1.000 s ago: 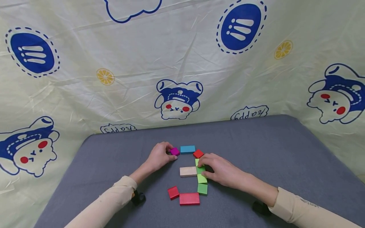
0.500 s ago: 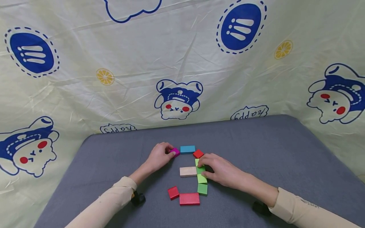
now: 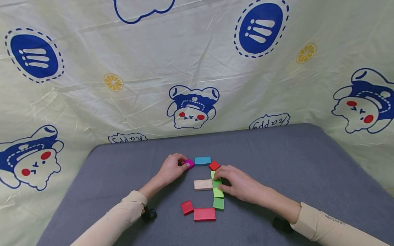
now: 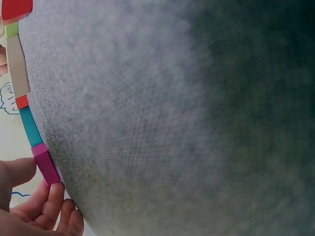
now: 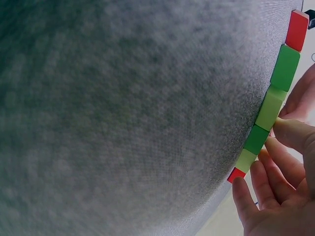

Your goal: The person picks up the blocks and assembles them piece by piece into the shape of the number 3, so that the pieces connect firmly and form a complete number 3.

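Note:
At the far left end of a curved row of flat wooden blocks, my left hand (image 3: 172,168) pinches a magenta block (image 3: 189,164) between thumb and fingers; the left wrist view also shows this magenta block (image 4: 45,164) on the cloth. Close to its right lies a blue block (image 3: 202,161), then a tilted red-orange block (image 3: 214,165). My right hand (image 3: 240,182) holds the middle green block (image 3: 217,183) in the right-hand column, its fingertips over the light green block (image 3: 212,174) above. Below sits another light green block (image 3: 218,192). The right fingers partly hide these blocks.
A plain wooden block (image 3: 203,185) extends left from the column. Lower down are a green block (image 3: 219,204), a long red block (image 3: 204,214) and a tilted red block (image 3: 187,207). Grey cloth (image 3: 277,153) covers the table; a printed curtain (image 3: 147,61) hangs behind.
My left thumb has moved in against the magenta block's near side since a second ago. My right hand and the other blocks stay as they were.

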`<act>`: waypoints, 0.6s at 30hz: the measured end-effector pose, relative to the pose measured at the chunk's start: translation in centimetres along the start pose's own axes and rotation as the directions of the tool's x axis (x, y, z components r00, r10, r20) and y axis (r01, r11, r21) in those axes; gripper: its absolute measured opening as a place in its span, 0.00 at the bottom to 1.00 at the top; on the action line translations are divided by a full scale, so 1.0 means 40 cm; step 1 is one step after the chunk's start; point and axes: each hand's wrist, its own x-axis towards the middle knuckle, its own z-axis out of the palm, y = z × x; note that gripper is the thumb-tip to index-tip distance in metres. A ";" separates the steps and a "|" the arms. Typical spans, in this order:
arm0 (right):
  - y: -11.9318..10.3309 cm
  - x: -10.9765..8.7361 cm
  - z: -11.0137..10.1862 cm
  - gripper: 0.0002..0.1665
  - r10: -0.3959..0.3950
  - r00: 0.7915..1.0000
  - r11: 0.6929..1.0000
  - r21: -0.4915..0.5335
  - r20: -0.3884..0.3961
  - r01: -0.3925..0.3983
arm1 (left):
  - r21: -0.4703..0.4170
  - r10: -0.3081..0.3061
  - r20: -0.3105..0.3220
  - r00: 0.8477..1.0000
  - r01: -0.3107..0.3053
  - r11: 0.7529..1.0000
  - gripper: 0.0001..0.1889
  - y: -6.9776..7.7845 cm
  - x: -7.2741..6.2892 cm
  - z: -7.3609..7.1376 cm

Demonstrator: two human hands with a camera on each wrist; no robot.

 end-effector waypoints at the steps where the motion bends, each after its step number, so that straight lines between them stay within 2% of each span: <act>1: 0.000 0.000 0.000 0.15 -0.001 1.000 1.000 -0.001 -0.001 0.001 | -0.002 -0.002 0.000 1.000 0.002 1.000 0.10 0.000 0.000 0.000; 9: 0.002 -0.002 -0.001 0.15 -0.011 1.000 1.000 -0.002 -0.011 0.011 | -0.004 0.029 -0.009 1.000 -0.029 1.000 0.08 -0.003 0.001 0.002; 18: 0.001 -0.002 -0.003 0.15 -0.009 1.000 1.000 0.003 -0.007 0.009 | 0.000 0.020 -0.007 1.000 -0.020 1.000 0.09 -0.004 0.002 0.005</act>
